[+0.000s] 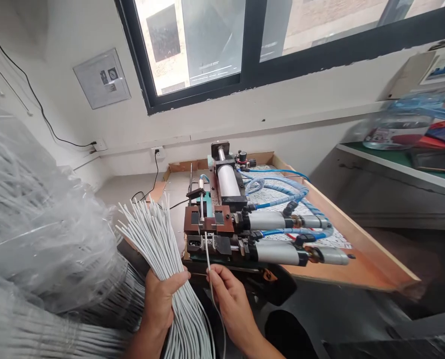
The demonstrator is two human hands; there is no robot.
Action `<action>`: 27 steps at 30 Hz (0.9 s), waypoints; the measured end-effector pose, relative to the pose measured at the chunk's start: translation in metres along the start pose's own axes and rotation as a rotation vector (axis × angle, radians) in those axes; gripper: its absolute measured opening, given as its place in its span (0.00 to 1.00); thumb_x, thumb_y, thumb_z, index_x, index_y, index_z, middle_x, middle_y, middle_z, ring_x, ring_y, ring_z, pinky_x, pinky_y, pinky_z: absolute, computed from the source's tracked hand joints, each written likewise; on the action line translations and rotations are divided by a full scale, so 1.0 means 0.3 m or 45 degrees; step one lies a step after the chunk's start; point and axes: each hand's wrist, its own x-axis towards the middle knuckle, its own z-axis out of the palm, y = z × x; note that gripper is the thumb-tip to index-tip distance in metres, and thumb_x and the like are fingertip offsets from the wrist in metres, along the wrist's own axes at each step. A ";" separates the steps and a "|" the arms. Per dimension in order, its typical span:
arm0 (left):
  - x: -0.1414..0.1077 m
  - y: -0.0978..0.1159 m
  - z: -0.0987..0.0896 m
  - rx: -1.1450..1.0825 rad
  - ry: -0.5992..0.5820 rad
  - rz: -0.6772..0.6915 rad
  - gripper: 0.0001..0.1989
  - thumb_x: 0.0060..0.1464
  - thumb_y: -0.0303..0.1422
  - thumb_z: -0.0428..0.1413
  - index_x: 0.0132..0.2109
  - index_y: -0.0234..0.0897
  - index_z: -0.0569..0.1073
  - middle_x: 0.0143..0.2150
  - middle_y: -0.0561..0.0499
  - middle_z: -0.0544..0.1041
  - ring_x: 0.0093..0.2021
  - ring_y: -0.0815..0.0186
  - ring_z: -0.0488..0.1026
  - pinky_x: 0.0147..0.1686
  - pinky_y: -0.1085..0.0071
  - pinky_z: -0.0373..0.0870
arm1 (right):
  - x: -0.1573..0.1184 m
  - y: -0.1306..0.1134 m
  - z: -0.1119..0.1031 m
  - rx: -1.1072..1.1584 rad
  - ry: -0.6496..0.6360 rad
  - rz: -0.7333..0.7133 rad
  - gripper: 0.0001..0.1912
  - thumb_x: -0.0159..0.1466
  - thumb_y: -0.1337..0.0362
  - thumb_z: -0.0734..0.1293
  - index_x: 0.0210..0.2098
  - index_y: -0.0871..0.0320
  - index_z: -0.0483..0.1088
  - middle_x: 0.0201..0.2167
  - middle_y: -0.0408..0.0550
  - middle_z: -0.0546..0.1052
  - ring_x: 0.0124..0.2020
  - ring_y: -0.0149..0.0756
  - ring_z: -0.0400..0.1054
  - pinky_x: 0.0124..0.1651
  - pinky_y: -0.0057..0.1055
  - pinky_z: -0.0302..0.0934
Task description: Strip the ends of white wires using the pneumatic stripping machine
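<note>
My left hand [162, 299] is wrapped round a thick bundle of light grey cables [157, 244], whose cut ends fan out at the upper left. Between the thumb and fingers of my right hand [227, 294] is a single grey cable [208, 254]. Its upper end reaches into the slot of a pneumatic machine [209, 224] with brown and black clamp blocks; the tip is hard to make out there. The cable's lower part hangs down past my right hand. Silver air cylinders [276, 252] lie to the right of the blocks, and a larger cylinder [228, 180] stands behind them.
Plastic-wrapped cable bundles [50, 224] crowd the left side. Blue air hoses [282, 192] loop over the tray, which has a wooden rim [342, 214]. At the right, a shelf [394, 162] holds a clear plastic jug [397, 124]. A window [244, 45] is above.
</note>
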 end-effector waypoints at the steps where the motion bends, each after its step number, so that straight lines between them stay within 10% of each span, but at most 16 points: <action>1: 0.005 -0.003 -0.001 0.004 0.009 -0.015 0.07 0.30 0.23 0.61 0.25 0.31 0.74 0.21 0.52 0.74 0.23 0.67 0.69 0.27 0.71 0.64 | 0.017 0.000 0.005 0.111 0.015 0.085 0.12 0.56 0.55 0.62 0.28 0.59 0.64 0.19 0.38 0.60 0.19 0.27 0.51 0.21 0.24 0.47; 27: -0.007 0.008 0.008 0.155 -0.009 -0.072 0.09 0.31 0.23 0.61 0.26 0.36 0.74 0.22 0.56 0.74 0.24 0.66 0.69 0.29 0.70 0.65 | 0.091 -0.042 0.057 0.929 -0.014 0.549 0.11 0.50 0.60 0.69 0.24 0.63 0.68 0.16 0.36 0.58 0.16 0.21 0.49 0.17 0.19 0.42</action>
